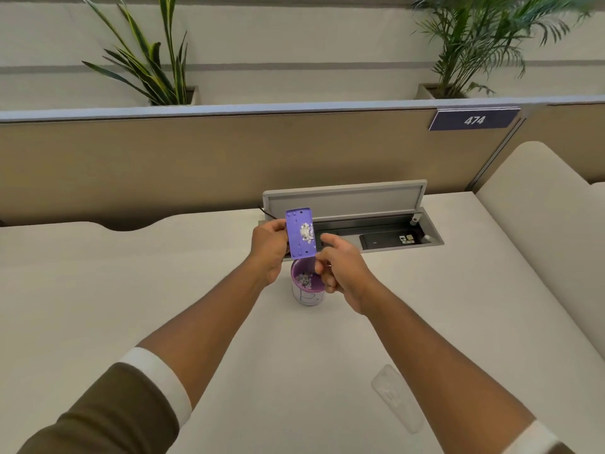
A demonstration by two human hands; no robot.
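Left hand (270, 247): pinches purple tray (299, 234) by its edge, tilted above the cup (307, 290) on our surface (163, 290). Right hand (337, 267): curled beside it, grip unclear. We should tap gently so the white bits (306, 231) drop inside.

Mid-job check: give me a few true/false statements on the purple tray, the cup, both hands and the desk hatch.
1. The left hand grips the purple rectangular plastic tray by its edge. True.
2. That tray lies flat on the white table. False: it is held tilted above the purple-lined round cup.
3. Both tray and cup hold small white pieces. True.
4. The grey desk hatch lid is shut. False: it stands raised.
5. The right hand rests flat on the table. False: it is lifted beside the tray, fingers curled.
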